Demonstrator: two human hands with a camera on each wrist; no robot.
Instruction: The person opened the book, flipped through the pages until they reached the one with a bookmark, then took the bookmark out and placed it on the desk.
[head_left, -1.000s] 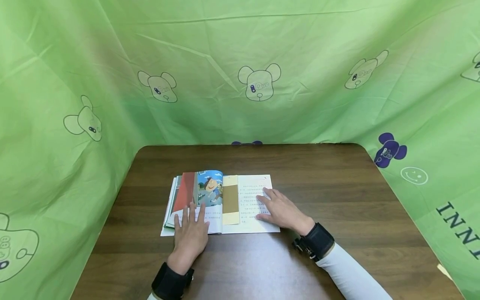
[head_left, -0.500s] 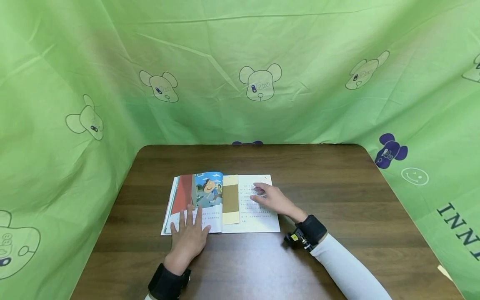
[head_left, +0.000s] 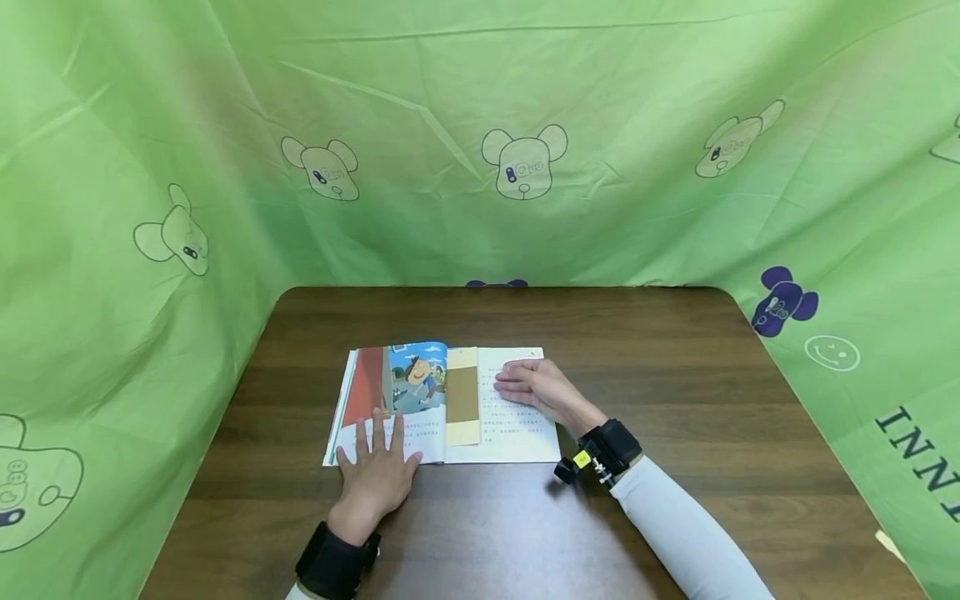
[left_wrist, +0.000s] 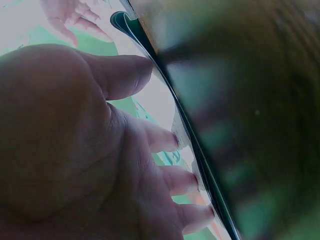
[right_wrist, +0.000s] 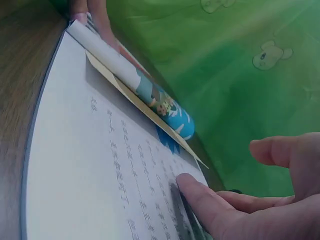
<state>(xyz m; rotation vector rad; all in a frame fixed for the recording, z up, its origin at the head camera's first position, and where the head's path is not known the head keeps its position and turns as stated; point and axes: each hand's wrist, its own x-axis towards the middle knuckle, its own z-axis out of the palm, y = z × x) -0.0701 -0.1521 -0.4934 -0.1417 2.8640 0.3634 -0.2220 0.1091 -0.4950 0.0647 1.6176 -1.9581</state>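
Note:
An open picture book (head_left: 521, 442) lies on the table, with a colourful picture of a running child (head_left: 418, 379) on its left page and printed text on the right. My left hand (head_left: 375, 479) rests on the lower left page, fingers spread. Over the upper part of the text page is my right hand (head_left: 542, 388), fingers extended together; in the right wrist view its index fingertip (right_wrist: 186, 181) is at the page, contact unclear. Beside the gutter lies a cream-and-tan paper strip (head_left: 462, 396), whose long edge lifts off the page in the right wrist view (right_wrist: 127, 92).
The brown wooden table (head_left: 630, 333) extends around the book on all sides. Green cloth (head_left: 405, 242) with cartoon bear heads hangs behind and at both sides. A small pale object (head_left: 889, 544) is at the table's right edge.
My right hand has moved left and away from me across the text page, its fingers drawing together. My left hand has shifted slightly left, and the left pages lie more evenly beneath it.

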